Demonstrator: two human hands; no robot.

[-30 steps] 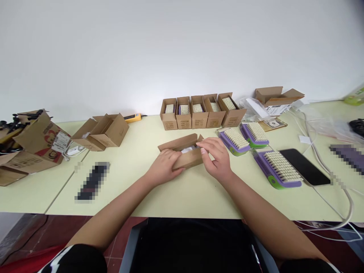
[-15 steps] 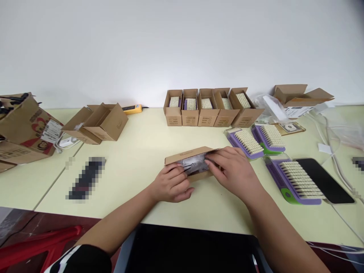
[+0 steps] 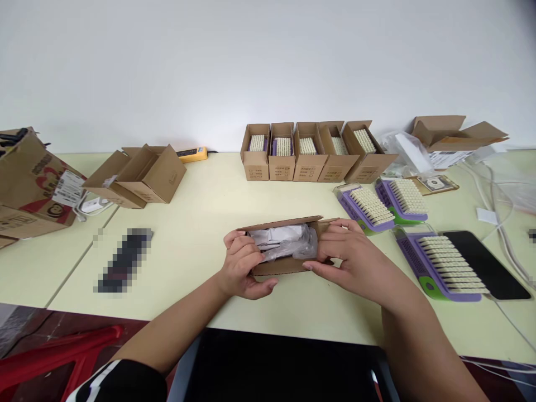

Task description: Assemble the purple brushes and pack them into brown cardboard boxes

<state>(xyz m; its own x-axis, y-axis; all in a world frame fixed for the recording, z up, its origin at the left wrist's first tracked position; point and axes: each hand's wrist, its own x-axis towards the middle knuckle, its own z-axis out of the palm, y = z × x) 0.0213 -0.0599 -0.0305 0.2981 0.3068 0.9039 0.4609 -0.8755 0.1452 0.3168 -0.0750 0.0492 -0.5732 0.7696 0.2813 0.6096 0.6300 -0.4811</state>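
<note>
A small brown cardboard box [image 3: 281, 268] is held above the table in front of me, its opening turned up towards me. Inside lies a clear plastic bag [image 3: 305, 243] around something white and folded. My left hand [image 3: 246, 262] is closed on the box's left end, with the thumb sticking out below. At the right end, my right hand [image 3: 345, 251] grips the box, its fingers at the end flaps and its thumb by the near edge. Some right fingertips are hidden behind cardboard.
Several open boxes [image 3: 310, 167] with cream-toothed purple pieces line the wall. Three loose purple-and-green brush-like pieces [image 3: 444, 265] lie at right, beside a black phone-like slab [image 3: 481, 262]. Boxes [image 3: 154, 176] stand at left, near a large printed carton [image 3: 37, 184] and a yellow device [image 3: 192, 154].
The box has tipped so its opening faces me more, and the plastic bag inside shows more fully. My right hand has shifted slightly right and down, to the box's end.
</note>
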